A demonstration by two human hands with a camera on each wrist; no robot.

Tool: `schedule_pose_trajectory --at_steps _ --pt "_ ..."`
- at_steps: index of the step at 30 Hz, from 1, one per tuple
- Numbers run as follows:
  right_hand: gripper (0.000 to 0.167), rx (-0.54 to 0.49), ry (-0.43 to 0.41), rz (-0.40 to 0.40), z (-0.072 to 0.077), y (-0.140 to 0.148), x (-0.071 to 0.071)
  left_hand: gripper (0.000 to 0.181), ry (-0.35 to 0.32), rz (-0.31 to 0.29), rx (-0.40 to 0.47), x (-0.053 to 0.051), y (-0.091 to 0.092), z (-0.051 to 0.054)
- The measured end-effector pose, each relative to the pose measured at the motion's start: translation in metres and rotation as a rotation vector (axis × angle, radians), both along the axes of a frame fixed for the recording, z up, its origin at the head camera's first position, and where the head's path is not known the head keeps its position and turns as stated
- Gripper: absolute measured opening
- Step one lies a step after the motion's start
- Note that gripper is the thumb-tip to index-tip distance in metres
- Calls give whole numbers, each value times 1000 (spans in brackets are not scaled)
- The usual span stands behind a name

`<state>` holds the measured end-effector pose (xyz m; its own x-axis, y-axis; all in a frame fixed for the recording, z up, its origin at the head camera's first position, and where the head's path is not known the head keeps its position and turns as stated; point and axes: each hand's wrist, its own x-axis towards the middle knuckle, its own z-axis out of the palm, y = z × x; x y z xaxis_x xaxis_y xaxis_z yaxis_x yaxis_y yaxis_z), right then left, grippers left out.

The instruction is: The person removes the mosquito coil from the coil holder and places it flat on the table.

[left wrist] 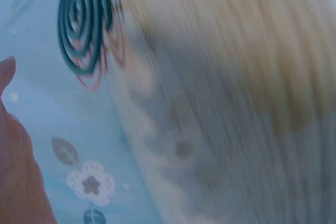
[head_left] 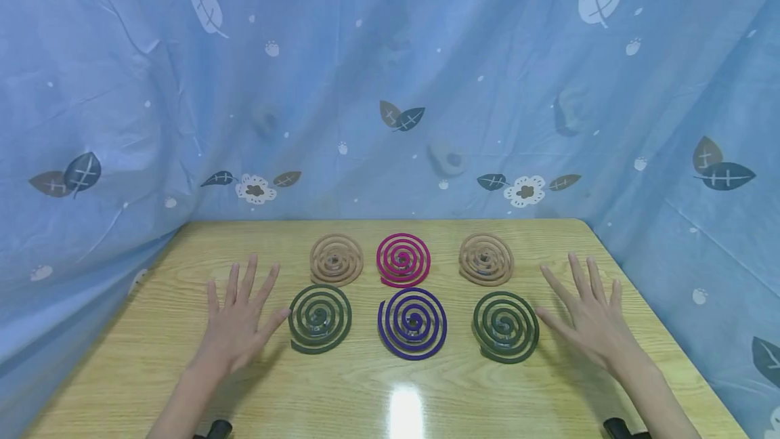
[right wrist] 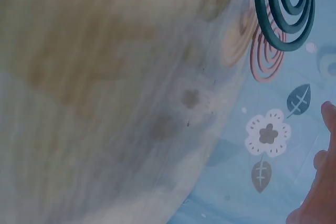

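Note:
My left hand (head_left: 236,327), fingers spread and straight, is at the left of the table with nothing in it. Its thumb tip appears right beside the left green mosquito coil (head_left: 319,317); whether they touch I cannot tell. On the other side my right hand (head_left: 590,327) is spread the same way and holds nothing, its thumb near the right green mosquito coil (head_left: 504,324). Between the green ones sits a purple mosquito coil (head_left: 413,322). Behind them are a left tan coil (head_left: 334,260), a magenta coil (head_left: 403,260) and a right tan coil (head_left: 484,259).
The coils stand in two rows on a light wood table (head_left: 341,398), seemingly raised on small supports. A blue cloth (head_left: 341,73) with printed leaves and flowers hangs behind the table and along both sides. Light glares off the front of the tabletop.

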<state>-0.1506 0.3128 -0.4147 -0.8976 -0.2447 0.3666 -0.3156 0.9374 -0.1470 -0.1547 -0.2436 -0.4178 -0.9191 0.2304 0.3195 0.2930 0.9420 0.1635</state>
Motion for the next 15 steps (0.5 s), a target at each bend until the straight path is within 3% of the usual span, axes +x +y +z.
schedule_pose_trajectory --at_steps 11,15 --pt "73 -34 -9 48 1 0 24 73 -42 -126 64 21 49 1" --pt "72 -55 -28 56 3 0 30 72 -28 -191 67 28 69 2"
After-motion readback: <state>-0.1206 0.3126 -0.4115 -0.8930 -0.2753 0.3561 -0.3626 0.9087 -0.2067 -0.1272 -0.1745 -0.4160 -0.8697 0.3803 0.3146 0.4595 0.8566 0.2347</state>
